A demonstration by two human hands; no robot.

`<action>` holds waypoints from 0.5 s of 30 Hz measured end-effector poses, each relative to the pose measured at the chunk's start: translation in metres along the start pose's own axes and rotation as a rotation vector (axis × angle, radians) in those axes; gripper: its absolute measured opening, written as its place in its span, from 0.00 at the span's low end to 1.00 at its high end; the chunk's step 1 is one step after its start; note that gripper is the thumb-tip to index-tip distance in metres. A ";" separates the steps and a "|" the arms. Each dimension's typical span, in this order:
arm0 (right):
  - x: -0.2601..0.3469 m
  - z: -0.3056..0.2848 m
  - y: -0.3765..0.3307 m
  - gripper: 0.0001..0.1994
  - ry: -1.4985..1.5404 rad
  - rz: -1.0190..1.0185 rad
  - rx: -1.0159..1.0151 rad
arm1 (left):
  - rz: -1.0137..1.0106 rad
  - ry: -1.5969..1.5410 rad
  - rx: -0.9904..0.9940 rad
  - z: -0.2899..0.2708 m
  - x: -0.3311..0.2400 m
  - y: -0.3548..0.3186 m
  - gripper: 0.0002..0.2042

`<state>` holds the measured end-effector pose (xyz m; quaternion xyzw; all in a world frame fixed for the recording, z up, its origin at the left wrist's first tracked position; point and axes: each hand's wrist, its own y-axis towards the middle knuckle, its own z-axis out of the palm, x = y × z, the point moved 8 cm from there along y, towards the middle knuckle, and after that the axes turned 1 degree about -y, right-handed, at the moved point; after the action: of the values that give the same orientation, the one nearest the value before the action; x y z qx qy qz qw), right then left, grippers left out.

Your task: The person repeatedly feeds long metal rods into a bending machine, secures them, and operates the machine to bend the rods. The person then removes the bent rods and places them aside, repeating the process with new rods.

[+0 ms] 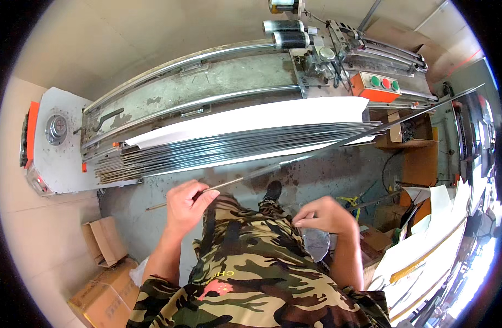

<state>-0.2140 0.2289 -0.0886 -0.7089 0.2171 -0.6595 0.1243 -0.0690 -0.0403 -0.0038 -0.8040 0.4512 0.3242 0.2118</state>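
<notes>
My left hand (186, 206) is closed around the pale, bare end of a long thin rod (273, 167). The rod slants up to the far right, dark grey along most of its length. Beyond it, a bundle of similar dark rods (234, 145) lies side by side on a white sheet (251, 119), their brownish ends at the left. My right hand (328, 215) is held low at the right, close to my camouflage shirt, with its fingers curled together. Whether anything sits between those fingers is hidden. A clear plastic bag (316, 244) shows just below that hand.
Behind the rods runs a long machine bed (245, 76) with metal rails. An orange control box (375, 87) with coloured buttons stands at its right, a grey machine head (51, 134) at its left. Cardboard boxes (106, 292) sit lower left; white sheets (442, 213) lean at right.
</notes>
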 end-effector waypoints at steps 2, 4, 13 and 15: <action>0.094 -0.050 -0.034 0.11 0.218 -0.611 -0.384 | 0.055 0.026 -0.007 -0.010 -0.015 0.013 0.09; 0.137 -0.143 -0.070 0.15 -0.233 -0.824 -0.763 | 0.143 -0.064 -0.107 0.039 -0.045 0.060 0.09; 0.111 -0.213 -0.012 0.14 -0.948 -0.188 -0.633 | 0.433 0.283 -0.120 0.067 -0.109 0.135 0.12; 0.103 -0.222 -0.004 0.10 -0.886 -0.265 -0.612 | 0.475 0.302 -0.158 0.071 -0.113 0.146 0.14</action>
<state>-0.4294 0.2076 0.0263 -0.9435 0.2346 -0.2152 -0.0922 -0.2616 -0.0029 0.0201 -0.7289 0.6267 0.2756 -0.0028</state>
